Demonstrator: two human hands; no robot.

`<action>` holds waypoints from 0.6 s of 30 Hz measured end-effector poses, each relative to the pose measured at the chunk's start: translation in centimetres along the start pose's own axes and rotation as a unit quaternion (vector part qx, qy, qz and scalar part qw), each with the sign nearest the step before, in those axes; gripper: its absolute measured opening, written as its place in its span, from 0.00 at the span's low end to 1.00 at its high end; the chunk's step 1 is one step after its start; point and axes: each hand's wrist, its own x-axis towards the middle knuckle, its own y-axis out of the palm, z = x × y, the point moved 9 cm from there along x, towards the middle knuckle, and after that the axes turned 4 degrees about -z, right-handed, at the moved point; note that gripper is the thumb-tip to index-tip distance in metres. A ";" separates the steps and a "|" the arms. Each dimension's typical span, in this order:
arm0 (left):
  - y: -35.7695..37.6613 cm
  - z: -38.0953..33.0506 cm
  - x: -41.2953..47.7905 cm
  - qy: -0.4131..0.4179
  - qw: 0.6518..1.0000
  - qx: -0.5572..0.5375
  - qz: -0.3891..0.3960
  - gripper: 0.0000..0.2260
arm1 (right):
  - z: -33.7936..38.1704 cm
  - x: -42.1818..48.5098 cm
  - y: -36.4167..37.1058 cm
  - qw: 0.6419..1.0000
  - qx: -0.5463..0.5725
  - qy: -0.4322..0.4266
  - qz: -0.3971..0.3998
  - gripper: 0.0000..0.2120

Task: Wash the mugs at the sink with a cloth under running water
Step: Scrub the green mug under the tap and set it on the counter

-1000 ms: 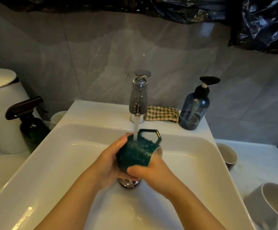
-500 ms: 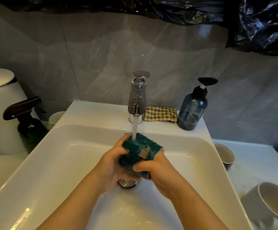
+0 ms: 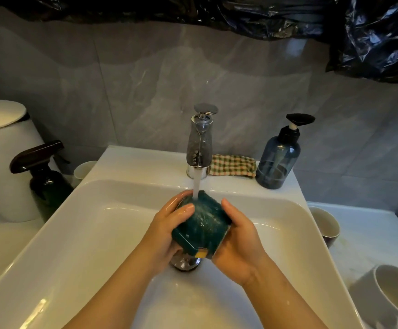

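Standing at the table's far left edge is a smooth white rounded container [image 3: 5,167] with a flat lid, and just in front of it a glossy dark spray bottle [image 3: 48,186] with a brown trigger head. A small pale cup [image 3: 84,170] shows beside the back left corner of the sink [image 3: 79,236], a glossy white rectangular basin with rounded corners. On its back ledge rises a tapered, mirror-bright chrome tap [image 3: 199,143] with a flat lever on top, and a straight stream of water [image 3: 196,186] falls from it.

In the middle of the basin, above the metal drain [image 3: 185,262], the dark green mug [image 3: 200,224] lies tilted on its side under that stream. Its bumpy wall is wet and glistening, and a yellowish patch shows at its lower edge. The left hand [image 3: 164,231] grasps its left side, fingers [image 3: 181,195] curled over the top and thumb pressed on the wall. The right hand [image 3: 239,243] cups the right end, thumb up along the side.

A crumpled checked cloth [image 3: 232,165] lies on the ledge just right of the tap, next to a translucent blue-grey pump bottle [image 3: 277,162] with a black head. On the table right of the sink stands a dark-sided mug [image 3: 324,225] with a cream inside, and by the near right corner a large matte white mug [image 3: 393,298].
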 end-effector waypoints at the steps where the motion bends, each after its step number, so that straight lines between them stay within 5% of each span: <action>1: 0.1 -0.2 0.1 0.014 1.000 0.022 0.003 0.26 | 0.2 0.1 -0.3 0.999 -0.006 -0.016 -0.031 0.19; 3: 0.5 -0.3 0.0 0.005 0.999 0.032 0.026 0.25 | 1.4 -0.1 -0.7 0.981 -0.145 -0.093 -0.084 0.13; 4: 0.6 0.0 -0.2 -0.022 0.999 0.027 0.037 0.20 | 2.2 -0.4 -0.5 0.945 -0.281 -0.141 -0.094 0.10; 5: 0.4 0.6 -0.3 -0.062 0.997 0.017 0.036 0.20 | 2.5 -0.6 0.0 0.874 -0.443 -0.177 -0.091 0.09; 7: -0.4 2.2 -0.5 -0.144 0.989 0.000 0.013 0.26 | 1.2 -0.3 0.9 0.656 -0.723 -0.210 -0.052 0.14; 8: -0.7 2.7 -0.6 -0.166 0.986 0.000 -0.007 0.26 | 0.3 0.0 0.8 0.593 -0.777 -0.207 -0.038 0.16; 9: -0.9 2.8 -0.6 -0.165 0.986 0.008 -0.030 0.23 | -0.1 0.1 0.9 0.602 -0.770 -0.207 -0.037 0.16; 10: -1.0 2.6 -0.5 -0.142 0.988 0.027 -0.049 0.19 | -0.2 0.1 0.8 0.679 -0.706 -0.196 -0.044 0.15; 11: -1.4 2.1 -0.3 -0.100 0.991 0.051 -0.075 0.15 | -0.2 0.1 0.5 0.792 -0.586 -0.163 -0.054 0.15; 12: -1.5 1.2 -0.1 -0.053 0.991 0.074 -0.100 0.12 | -0.4 0.3 0.2 0.901 -0.414 -0.115 -0.058 0.18; 13: -1.6 0.5 0.1 -0.010 0.989 0.094 -0.115 0.09 | -0.8 0.5 0.1 0.970 -0.230 -0.059 -0.046 0.21; 15: -1.1 -0.9 0.0 0.053 0.986 0.118 -0.109 0.09 | -0.7 0.8 -0.5 0.999 0.005 -0.020 -0.041 0.22; 18: -0.5 0.1 0.1 -0.013 0.992 0.119 -0.040 0.16 | 0.4 0.4 -0.9 0.995 -0.073 -0.040 -0.053 0.23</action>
